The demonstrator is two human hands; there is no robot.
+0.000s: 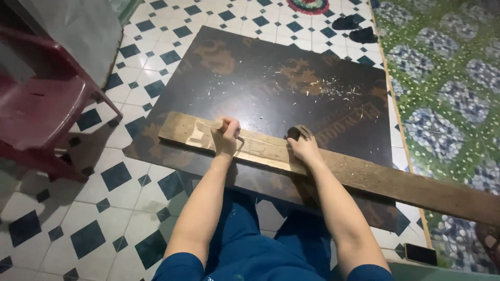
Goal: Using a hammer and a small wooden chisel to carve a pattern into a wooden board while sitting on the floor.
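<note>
Head view looks down on a person seated on a tiled floor [130,208], both arms stretched over a long wooden plank [364,177] that lies across a dark board [260,88].

The left hand [226,136] is closed tight around a small pale-handled tool [216,125], its tip pressed to the plank near the left end. The right hand [304,148] rests on the plank's upper edge, fingers [308,139] curled over a small rounded brownish object [298,131]; what that object is cannot be made out, nor how firmly it is gripped.

As for progress, the carving looks partly done: pale cut shapes show on the plank's left portion, between its end and the right hand, while the long stretch running right toward the patterned mat [448,78] appears uncut. Loose shavings [333,88] scattered on the board suggest a fair amount of wood is already removed, with more surface left than finished.

Counted: one plank, one dark board, one hand tool, one rounded object, two hands. One red plastic chair [41,104] stands at the left, a pair of dark slippers [354,28] lies at the top, and one small dark flat item [421,254] sits on the floor at bottom right.
</note>
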